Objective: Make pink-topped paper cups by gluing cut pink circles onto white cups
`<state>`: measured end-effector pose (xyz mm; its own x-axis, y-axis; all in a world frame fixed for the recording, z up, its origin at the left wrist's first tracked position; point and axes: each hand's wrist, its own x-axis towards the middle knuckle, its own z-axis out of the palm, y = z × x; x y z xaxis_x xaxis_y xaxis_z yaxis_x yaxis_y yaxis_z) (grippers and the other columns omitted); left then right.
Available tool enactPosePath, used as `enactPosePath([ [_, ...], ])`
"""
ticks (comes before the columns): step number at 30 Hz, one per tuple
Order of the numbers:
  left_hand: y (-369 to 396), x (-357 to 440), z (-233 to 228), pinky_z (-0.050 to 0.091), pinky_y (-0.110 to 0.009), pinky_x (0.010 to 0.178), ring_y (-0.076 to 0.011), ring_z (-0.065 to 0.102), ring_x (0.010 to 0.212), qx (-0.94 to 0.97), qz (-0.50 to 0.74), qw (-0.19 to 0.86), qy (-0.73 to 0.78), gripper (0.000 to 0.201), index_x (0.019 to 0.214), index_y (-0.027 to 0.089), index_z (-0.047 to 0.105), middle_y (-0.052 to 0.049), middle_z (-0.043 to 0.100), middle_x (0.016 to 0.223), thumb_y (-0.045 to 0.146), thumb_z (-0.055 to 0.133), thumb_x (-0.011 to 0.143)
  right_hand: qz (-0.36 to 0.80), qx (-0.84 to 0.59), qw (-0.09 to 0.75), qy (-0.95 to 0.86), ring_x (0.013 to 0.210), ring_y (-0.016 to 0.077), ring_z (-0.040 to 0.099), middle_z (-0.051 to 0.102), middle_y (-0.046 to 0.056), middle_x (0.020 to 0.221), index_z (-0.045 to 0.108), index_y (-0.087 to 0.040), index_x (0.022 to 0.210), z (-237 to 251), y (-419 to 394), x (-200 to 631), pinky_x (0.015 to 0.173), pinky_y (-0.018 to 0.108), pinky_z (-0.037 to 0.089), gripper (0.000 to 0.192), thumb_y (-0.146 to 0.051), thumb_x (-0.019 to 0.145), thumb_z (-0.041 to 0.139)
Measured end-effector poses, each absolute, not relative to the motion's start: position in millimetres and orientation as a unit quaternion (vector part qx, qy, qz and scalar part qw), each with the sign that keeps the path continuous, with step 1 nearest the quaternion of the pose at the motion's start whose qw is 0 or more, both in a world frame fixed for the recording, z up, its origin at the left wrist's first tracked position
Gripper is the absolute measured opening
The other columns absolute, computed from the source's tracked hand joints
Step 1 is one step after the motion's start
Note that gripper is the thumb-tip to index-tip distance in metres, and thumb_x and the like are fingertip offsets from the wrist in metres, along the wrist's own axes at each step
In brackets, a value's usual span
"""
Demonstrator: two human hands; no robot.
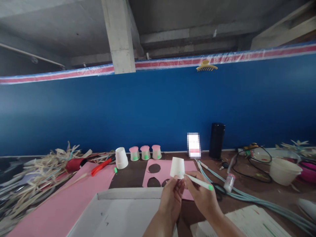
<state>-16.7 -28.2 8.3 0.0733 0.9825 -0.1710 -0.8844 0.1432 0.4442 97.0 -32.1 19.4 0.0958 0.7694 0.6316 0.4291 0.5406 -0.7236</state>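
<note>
Left hand (pixel 170 194) pinches a small white paper cup (pixel 177 168), tapered, upside down, held above surface (pixel 133 176) nr its front edge. Right hand (pixel 201 192) grips a slim white marker w/ green cap (pixel 199 182), tip touching cup's side. Pink paper sheet (pixel 170 166) w/ round cut-outs lies just behind; three pink-topped cups (pixel 145 152) at back edge.

Your left hand (pixel 171 194) and right hand (pixel 201 194) are bare; both forearms show uncovered, without sleeves, rings or watch.
</note>
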Motion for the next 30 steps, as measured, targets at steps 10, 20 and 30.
enactPosePath([
  [10,-28.7,-14.8,7.0,0.054,-0.020,0.067,-0.0115,0.064,0.066,0.120,0.648,0.722,0.212,0.004,0.072,0.008,0.066,-0.007,0.067,0.070,0.008,0.064,0.075,0.116,-0.460,0.569,-0.671,0.074,0.0182,0.065,0.068,0.003,0.083,0.062,-0.021,0.091,19.5,-31.4,96.3,0.069,0.026,0.053,0.015,-0.033,0.084,0.056],
  [20,-29.9,-15.1,8.7,0.054,-0.022,0.070,-0.0124,0.065,0.068,0.118,0.648,0.727,0.197,0.005,0.069,0.008,0.065,-0.007,0.067,0.070,0.008,0.065,0.074,0.146,-0.459,0.578,-0.658,0.068,0.0168,0.064,0.066,0.003,0.079,0.060,-0.020,0.091,15.6,-31.2,97.0,0.064,0.026,0.054,0.017,-0.035,0.084,0.055],
  [30,-29.6,-14.5,8.2,0.054,-0.022,0.069,-0.0122,0.065,0.066,0.117,0.651,0.721,0.207,0.004,0.070,0.008,0.064,-0.007,0.066,0.070,0.008,0.065,0.074,0.151,-0.460,0.575,-0.660,0.069,0.0181,0.065,0.066,0.005,0.080,0.060,-0.021,0.092,14.4,-31.4,97.1,0.066,0.028,0.055,0.017,-0.035,0.085,0.055],
])
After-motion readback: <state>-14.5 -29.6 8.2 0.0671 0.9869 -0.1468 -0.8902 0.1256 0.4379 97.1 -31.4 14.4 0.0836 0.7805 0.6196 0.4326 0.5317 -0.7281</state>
